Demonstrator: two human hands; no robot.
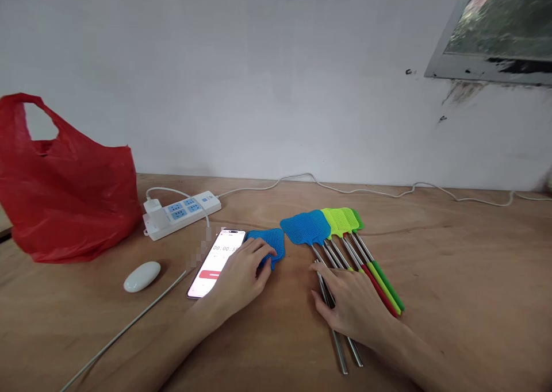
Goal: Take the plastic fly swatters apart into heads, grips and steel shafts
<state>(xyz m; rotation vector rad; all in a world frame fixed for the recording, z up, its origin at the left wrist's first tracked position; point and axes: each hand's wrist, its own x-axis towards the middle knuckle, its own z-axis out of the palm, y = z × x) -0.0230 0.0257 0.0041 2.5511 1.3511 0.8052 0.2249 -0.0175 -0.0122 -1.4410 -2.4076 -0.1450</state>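
Note:
My left hand point(248, 271) rests over a blue fly swatter head point(278, 243), its fingers curled and the thumb close to the fingertips at the head's near edge. To the right, a fanned row of fly swatters lies with blue heads point(306, 226), yellow-green heads point(340, 221) and a green head point(357, 218). My right hand point(351, 297) lies palm down across their metal rods, thumb and forefinger apart. Below it, bare metal rods point(340, 352) stick out towards me. Red, yellow-green and green handles point(388, 285) show beyond this hand.
Left of my left hand lies a phone point(213, 262) with a running timer. Farther left are a white mouse point(142, 276), a white cable point(129, 326), a power strip point(183, 214) and a red plastic bag point(73, 191). A thin cord point(353, 191) runs along the wall.

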